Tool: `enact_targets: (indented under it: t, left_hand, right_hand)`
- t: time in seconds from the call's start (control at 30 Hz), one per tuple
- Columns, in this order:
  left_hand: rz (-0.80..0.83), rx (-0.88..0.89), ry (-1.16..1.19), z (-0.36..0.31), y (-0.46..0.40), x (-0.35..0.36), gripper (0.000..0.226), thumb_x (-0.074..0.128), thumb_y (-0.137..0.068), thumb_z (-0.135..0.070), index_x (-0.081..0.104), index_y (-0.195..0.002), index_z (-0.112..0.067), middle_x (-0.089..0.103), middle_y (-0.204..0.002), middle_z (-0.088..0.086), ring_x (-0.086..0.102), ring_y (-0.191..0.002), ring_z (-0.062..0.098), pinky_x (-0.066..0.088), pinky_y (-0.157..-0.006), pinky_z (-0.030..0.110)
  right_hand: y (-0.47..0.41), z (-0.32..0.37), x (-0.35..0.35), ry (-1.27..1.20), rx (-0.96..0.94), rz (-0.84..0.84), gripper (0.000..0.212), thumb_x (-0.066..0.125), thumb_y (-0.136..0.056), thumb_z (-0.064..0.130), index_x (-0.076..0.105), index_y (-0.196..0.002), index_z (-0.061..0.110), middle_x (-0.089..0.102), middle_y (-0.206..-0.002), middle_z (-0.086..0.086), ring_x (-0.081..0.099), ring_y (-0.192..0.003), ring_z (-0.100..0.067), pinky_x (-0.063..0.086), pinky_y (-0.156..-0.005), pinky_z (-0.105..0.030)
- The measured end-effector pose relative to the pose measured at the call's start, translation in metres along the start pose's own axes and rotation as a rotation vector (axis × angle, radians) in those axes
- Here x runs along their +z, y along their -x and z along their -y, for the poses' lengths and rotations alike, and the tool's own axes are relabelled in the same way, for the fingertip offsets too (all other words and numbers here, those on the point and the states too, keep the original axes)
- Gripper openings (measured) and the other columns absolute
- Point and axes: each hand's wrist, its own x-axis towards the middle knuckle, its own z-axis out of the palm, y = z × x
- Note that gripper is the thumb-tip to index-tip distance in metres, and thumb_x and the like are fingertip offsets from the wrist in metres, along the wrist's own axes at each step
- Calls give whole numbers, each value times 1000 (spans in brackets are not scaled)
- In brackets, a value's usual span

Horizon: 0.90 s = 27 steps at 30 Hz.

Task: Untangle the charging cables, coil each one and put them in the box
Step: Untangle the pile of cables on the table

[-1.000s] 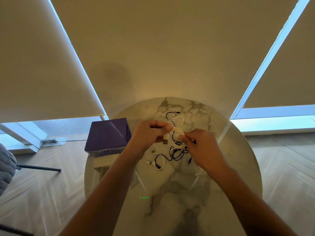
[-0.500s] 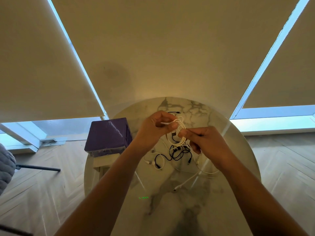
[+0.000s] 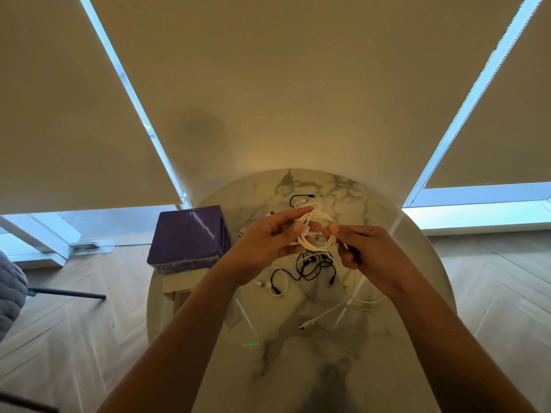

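Purple box sat at the counter's left edge. Left hand pinched the white cable's coil above the tangle; right hand gripped the coil's other side, its tail trailing down. Best to feed the tail slowly, matching loop size, lest it drag the black cables along.

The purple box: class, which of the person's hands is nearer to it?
Left. The left hand holds the white cable coil just right of the purple box; the right hand grips the coil's far side, farther from it.
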Motion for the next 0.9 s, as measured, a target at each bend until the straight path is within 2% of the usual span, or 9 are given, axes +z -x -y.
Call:
enact_targets:
  t: [0.13,0.3,0.43,0.5,0.6,0.77,0.83,0.9]
  left_hand:
    - [77,22,-9,1,4,-6,51,51,-92,5,46,-139,-14,64,-125,7,61,-115,20,52,-88,23]
    - [49,20,-96,-3,3,-10,53,63,-83,8,55,-131,-15,70,-114,5,64,-110,15,51,-87,21]
    - [57,-28,-178,-2,5,-9,43,67,-81,5,65,-117,-17,74,-97,-5,68,-91,5,50,-73,15]
    - [47,-84,-122,-1,5,-9,29,63,-87,-4,67,-113,-17,74,-99,-1,68,-93,8,52,-75,16]
    - [-48,-136,-24,2,3,-9,19,59,-91,-16,71,-106,-15,74,-101,6,69,-93,12,54,-75,19]
    - [-239,-79,-17,9,1,-8,16,60,-91,-14,72,-101,-13,75,-93,5,70,-86,11,56,-72,20]
    - [-316,-66,32,11,0,-11,14,60,-91,-14,73,-97,-15,75,-92,4,70,-88,12,57,-78,25]
    - [-383,-60,95,12,0,-15,14,60,-91,-13,74,-95,-16,75,-93,4,70,-93,14,56,-85,30]
  right_hand:
    - [-2,0,-3,10,14,8,24,64,-86,22,74,-95,2,57,-53,3,37,-50,-14,32,-47,-21]
    - [-1,0,-1,170,-25,-15,22,61,-91,22,74,-100,6,55,-46,10,38,-46,-10,34,-46,-17]
    - [-4,-1,0,398,-100,-53,16,62,-91,24,74,-101,18,49,-38,11,40,-37,-1,34,-44,-9]
    - [-6,-3,1,454,-120,-72,16,63,-91,25,74,-102,21,50,-37,14,42,-37,0,33,-45,-6]
    - [-9,-7,3,458,-139,-101,17,64,-89,27,74,-102,21,50,-38,15,43,-39,1,34,-46,-6]
    - [-13,-17,9,296,-162,-90,17,65,-88,26,73,-102,20,55,-44,17,43,-42,1,39,-51,-9]
    - [-14,-25,8,246,-164,-108,17,60,-92,23,73,-101,15,60,-51,18,48,-46,3,40,-53,-7]
    - [-15,-36,7,224,-156,-117,18,54,-96,21,71,-100,19,67,-65,15,56,-57,6,44,-60,-7]
